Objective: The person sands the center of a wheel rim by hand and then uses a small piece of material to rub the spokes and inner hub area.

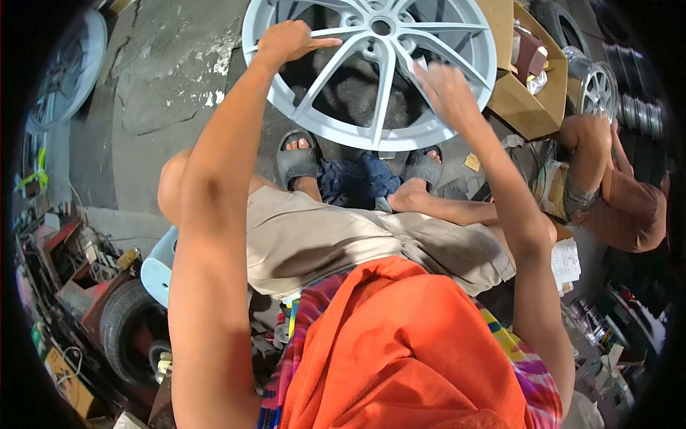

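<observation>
A pale grey-white alloy wheel (pixel 386 93) with several slim spokes faces up at the top of the view, in front of my feet. My left hand (pixel 287 43) grips it at the left side, thumb stretched along a spoke and fingers curled down, partly hidden. Over the right-hand spokes is my right hand (pixel 449 93), blurred by motion. A small pale piece, perhaps folded paper, shows at its fingertips, pressed near a spoke. Dark blue cloth (pixel 357 180) lies between my sandalled feet.
An open cardboard box (pixel 532 107) stands right of the wheel. Beyond it another person (pixel 622 200) sits by a smaller wheel (pixel 599 89). At left are another rim (pixel 68 71), a tyre (pixel 132 332) and cluttered metal parts. A light blue stool (pixel 158 268) is under me.
</observation>
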A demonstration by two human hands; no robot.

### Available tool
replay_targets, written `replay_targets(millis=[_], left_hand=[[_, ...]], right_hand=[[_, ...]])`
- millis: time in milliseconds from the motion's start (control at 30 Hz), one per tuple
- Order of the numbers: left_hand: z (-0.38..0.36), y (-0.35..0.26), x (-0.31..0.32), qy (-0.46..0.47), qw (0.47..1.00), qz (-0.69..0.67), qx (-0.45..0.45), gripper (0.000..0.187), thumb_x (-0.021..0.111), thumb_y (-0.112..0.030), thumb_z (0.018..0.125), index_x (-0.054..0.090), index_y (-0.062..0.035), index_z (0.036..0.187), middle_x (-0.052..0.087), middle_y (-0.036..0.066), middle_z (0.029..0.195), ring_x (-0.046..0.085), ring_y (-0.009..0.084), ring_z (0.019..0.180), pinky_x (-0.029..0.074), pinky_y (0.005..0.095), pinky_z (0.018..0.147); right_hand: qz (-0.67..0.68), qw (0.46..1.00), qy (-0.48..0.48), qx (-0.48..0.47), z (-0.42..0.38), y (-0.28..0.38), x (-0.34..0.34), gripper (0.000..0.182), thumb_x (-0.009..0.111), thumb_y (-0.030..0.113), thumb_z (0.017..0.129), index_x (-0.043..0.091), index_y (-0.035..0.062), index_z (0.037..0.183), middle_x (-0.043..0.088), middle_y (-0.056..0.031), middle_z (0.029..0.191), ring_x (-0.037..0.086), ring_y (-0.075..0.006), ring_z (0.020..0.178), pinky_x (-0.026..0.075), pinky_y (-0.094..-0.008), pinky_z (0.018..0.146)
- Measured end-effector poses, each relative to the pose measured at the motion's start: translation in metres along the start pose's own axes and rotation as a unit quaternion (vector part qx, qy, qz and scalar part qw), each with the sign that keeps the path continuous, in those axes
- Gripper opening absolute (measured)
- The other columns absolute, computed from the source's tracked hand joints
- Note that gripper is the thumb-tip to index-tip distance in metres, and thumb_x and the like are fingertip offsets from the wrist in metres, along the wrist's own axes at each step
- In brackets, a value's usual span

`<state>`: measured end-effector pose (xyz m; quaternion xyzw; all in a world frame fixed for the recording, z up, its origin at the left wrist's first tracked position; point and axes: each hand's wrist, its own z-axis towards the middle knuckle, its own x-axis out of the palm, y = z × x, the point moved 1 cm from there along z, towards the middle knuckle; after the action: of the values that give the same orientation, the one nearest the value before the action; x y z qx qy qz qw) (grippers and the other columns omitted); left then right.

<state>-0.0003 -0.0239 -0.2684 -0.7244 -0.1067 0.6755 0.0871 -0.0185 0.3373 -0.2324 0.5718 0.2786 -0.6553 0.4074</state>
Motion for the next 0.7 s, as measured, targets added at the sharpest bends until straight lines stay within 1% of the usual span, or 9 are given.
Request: replay_targets(millis=[67, 167, 233, 367, 433, 467, 600, 633, 700], left_hand=[[0.000, -0.005, -0.008, 0.054, 0.998, 0.001, -0.028, 0.100, 0.056, -0.094, 0.073, 0.072, 0.0048, 0.073, 0.072, 0.025, 0.081, 0.072, 0.0436, 0.084, 0.056, 0.0506, 0.078], [0.005, 0.000, -0.001, 0.053, 0.998, -0.001, -0.019, 0.098, 0.056, -0.092, 0.075, 0.074, 0.0041, 0.077, 0.072, 0.025, 0.082, 0.072, 0.0444, 0.086, 0.056, 0.0509, 0.080], [0.008, -0.003, -0.003, 0.051, 0.998, 0.016, -0.010, 0.097, 0.055, -0.091, 0.077, 0.075, 0.0045, 0.080, 0.072, 0.026, 0.083, 0.072, 0.0447, 0.087, 0.056, 0.0513, 0.080], [0.024, -0.003, -0.006, 0.153, 0.987, 0.033, -0.018, 0.092, 0.056, -0.084, 0.084, 0.075, 0.0053, 0.088, 0.072, 0.028, 0.091, 0.071, 0.0459, 0.093, 0.056, 0.0526, 0.084], [0.040, -0.010, -0.007, 0.117, 0.982, 0.112, 0.098, 0.082, 0.058, -0.075, 0.090, 0.073, 0.0049, 0.100, 0.072, 0.030, 0.100, 0.069, 0.0455, 0.101, 0.055, 0.0522, 0.089], [0.040, -0.030, -0.025, 0.115, 0.974, 0.130, 0.149, 0.063, 0.057, -0.057, 0.099, 0.070, 0.0037, 0.111, 0.070, 0.030, 0.110, 0.067, 0.0447, 0.108, 0.054, 0.0518, 0.094], [0.047, -0.081, -0.017, 0.060, 0.945, 0.142, 0.290, 0.042, 0.054, -0.028, 0.102, 0.064, 0.0059, 0.124, 0.068, 0.029, 0.118, 0.067, 0.0450, 0.107, 0.053, 0.0505, 0.097], [0.033, -0.110, -0.029, 0.119, 0.947, 0.141, 0.263, 0.046, 0.053, -0.021, 0.099, 0.057, 0.0078, 0.134, 0.064, 0.030, 0.128, 0.065, 0.0432, 0.114, 0.052, 0.0485, 0.101], [0.031, -0.103, 0.012, 0.041, 0.928, 0.141, 0.344, 0.052, 0.053, -0.015, 0.095, 0.050, 0.0099, 0.141, 0.055, 0.031, 0.142, 0.059, 0.0408, 0.126, 0.052, 0.0460, 0.104]], right_hand=[[-0.008, 1.000, 0.001, 0.018, -0.051, 0.015, -0.013, 0.048, 0.065, 0.011, 0.095, 0.059, 0.0071, 0.143, 0.064, -0.0141, 0.099, 0.060, -0.0320, 0.092, 0.047, -0.0430, 0.081], [-0.002, 0.997, 0.057, 0.054, -0.102, 0.034, -0.027, 0.065, 0.080, 0.006, 0.075, 0.062, 0.0071, 0.137, 0.059, -0.0085, 0.094, 0.060, -0.0283, 0.089, 0.046, -0.0419, 0.077], [0.028, 0.998, 0.003, 0.063, -0.117, 0.040, -0.027, 0.074, 0.081, 0.003, 0.068, 0.060, 0.0043, 0.139, 0.058, -0.0060, 0.092, 0.059, -0.0257, 0.088, 0.045, -0.0402, 0.077], [-0.045, 0.995, -0.046, 0.076, -0.086, 0.050, -0.035, 0.056, 0.074, 0.010, 0.080, 0.063, 0.0063, 0.135, 0.060, -0.0047, 0.092, 0.060, -0.0230, 0.089, 0.044, -0.0372, 0.077], [-0.059, 0.991, -0.052, 0.106, -0.066, 0.044, -0.022, 0.046, 0.068, 0.011, 0.086, 0.065, 0.0070, 0.131, 0.062, -0.0048, 0.095, 0.061, -0.0228, 0.091, 0.045, -0.0371, 0.078], [-0.055, 0.991, -0.082, 0.090, -0.056, 0.038, -0.008, 0.043, 0.066, 0.010, 0.086, 0.066, 0.0071, 0.129, 0.064, -0.0046, 0.097, 0.062, -0.0228, 0.092, 0.045, -0.0375, 0.079], [-0.073, 0.985, -0.129, 0.083, 0.008, 0.034, 0.019, 0.031, 0.061, 0.011, 0.089, 0.069, 0.0070, 0.119, 0.068, -0.0044, 0.104, 0.064, -0.0232, 0.098, 0.046, -0.0398, 0.086], [-0.063, 0.986, -0.123, 0.092, 0.021, 0.033, 0.022, 0.029, 0.060, 0.011, 0.090, 0.070, 0.0069, 0.117, 0.069, -0.0045, 0.106, 0.064, -0.0236, 0.099, 0.046, -0.0402, 0.087], [-0.064, 0.983, -0.146, 0.093, 0.033, 0.031, 0.030, 0.030, 0.057, 0.010, 0.091, 0.070, 0.0063, 0.118, 0.069, -0.0061, 0.107, 0.065, -0.0255, 0.103, 0.048, -0.0408, 0.089]])
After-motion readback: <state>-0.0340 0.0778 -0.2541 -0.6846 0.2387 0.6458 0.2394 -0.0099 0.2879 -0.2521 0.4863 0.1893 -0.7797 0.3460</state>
